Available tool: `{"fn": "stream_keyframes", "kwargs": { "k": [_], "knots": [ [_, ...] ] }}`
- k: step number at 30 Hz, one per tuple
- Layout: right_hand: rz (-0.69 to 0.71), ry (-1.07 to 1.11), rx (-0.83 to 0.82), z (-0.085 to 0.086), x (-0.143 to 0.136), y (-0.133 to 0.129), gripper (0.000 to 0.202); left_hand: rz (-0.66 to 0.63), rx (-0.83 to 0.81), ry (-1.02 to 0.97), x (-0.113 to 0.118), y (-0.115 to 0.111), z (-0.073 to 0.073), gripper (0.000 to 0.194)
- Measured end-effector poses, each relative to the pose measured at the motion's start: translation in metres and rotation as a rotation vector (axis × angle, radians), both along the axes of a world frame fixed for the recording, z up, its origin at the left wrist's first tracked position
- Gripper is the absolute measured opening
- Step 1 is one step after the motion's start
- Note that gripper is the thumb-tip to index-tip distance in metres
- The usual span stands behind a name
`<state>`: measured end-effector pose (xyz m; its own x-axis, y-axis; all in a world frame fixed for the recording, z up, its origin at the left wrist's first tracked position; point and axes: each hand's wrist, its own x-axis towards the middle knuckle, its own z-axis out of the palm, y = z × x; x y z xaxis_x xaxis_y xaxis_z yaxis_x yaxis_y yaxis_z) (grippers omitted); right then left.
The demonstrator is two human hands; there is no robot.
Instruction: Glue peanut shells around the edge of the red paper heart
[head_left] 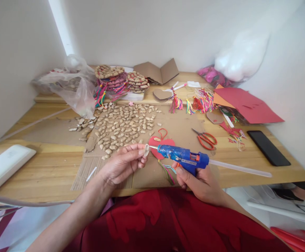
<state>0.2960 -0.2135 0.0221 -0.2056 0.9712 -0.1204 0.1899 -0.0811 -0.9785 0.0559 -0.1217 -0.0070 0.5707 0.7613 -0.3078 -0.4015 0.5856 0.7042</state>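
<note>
Between the thumb and fingers of my left hand [126, 161] is a peanut shell [146, 150], held up on edge. My right hand [198, 182] grips a blue hot glue gun [176, 154] by its handle, fingers at the orange trigger. The gun's metal nozzle points left and meets or nearly meets the shell. A clear glue stick [241, 168] juts from the gun's back. Behind the gun lies a red heart [170, 141] with a red cord loop [163, 133], a peanut [157, 139] on it and a colourful tassel [167, 172] below.
Many loose peanut shells [123, 126] cover the cardboard sheet [191, 122]. Orange-handled scissors [206, 139] lie to the right, with a black phone [268, 147] beyond. Peanut-covered pieces [137, 82], cardboard hearts [162, 95] and tassels [203, 99] stand behind. A white box [8, 168] sits left.
</note>
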Motion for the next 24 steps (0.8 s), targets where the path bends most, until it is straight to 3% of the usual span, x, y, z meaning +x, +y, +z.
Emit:
{"fn": "stream_keyframes", "kwargs": {
  "k": [6,13,19,24],
  "knots": [
    [-0.028,-0.019,-0.033,-0.0004,0.0008,-0.0008,0.035,-0.024,0.023,-0.001,-0.0009,-0.0008,-0.0006,0.029],
    [0.033,-0.067,-0.023,0.0019,0.0027,0.0010,0.039,0.006,-0.005,-0.009,0.0001,-0.0012,0.0016,0.029],
    [-0.058,-0.010,-0.029,-0.0001,-0.0008,0.0005,0.037,-0.006,-0.014,-0.004,-0.0008,-0.0016,-0.0001,0.030],
    [-0.042,-0.005,-0.029,-0.0016,-0.0003,0.0002,0.033,-0.005,-0.013,-0.014,-0.0008,-0.0016,0.0000,0.028]
  ]
}}
